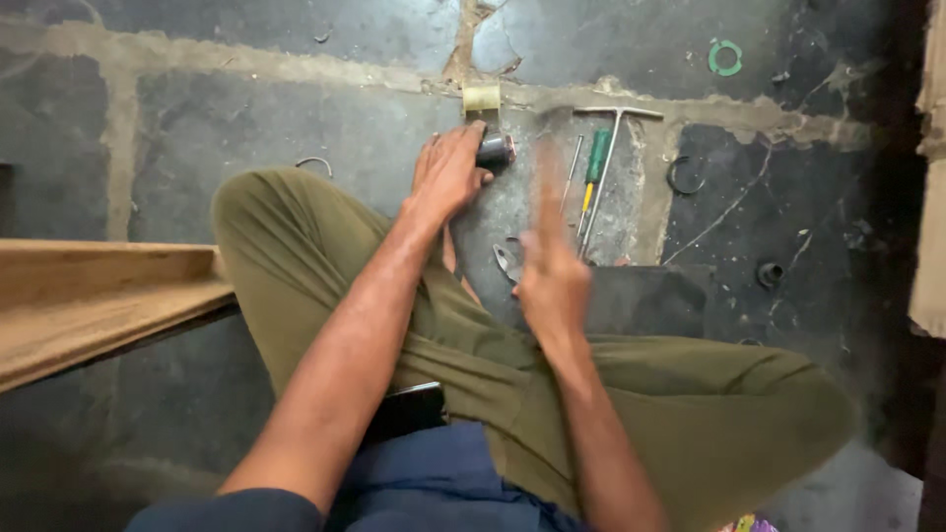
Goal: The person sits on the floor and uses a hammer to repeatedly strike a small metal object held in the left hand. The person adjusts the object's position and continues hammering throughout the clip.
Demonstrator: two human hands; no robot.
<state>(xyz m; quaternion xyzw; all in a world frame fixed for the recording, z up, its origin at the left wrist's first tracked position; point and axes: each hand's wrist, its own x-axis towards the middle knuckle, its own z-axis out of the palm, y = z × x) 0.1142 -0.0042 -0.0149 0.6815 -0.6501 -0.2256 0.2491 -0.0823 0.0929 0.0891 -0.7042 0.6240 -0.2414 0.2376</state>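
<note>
Left hand gripped a small dark cylinder on the floor, likely heavy, rigid metal; right hand at 4 o'clock, blurred, fingers extended, empty.

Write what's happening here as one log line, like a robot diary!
left hand: grips small dark metal cylinder on stone floor | right hand: raised, blurred, empty | nearby: green-handled screwdriver, T-shaped metal wrench

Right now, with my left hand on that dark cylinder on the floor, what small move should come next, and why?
Probably steady the dark cylindrical part first: the left hand only rests on its end. The right hand is raised and blurred, apparently empty, so it could then lower to the green-handled screwdriver.
</note>
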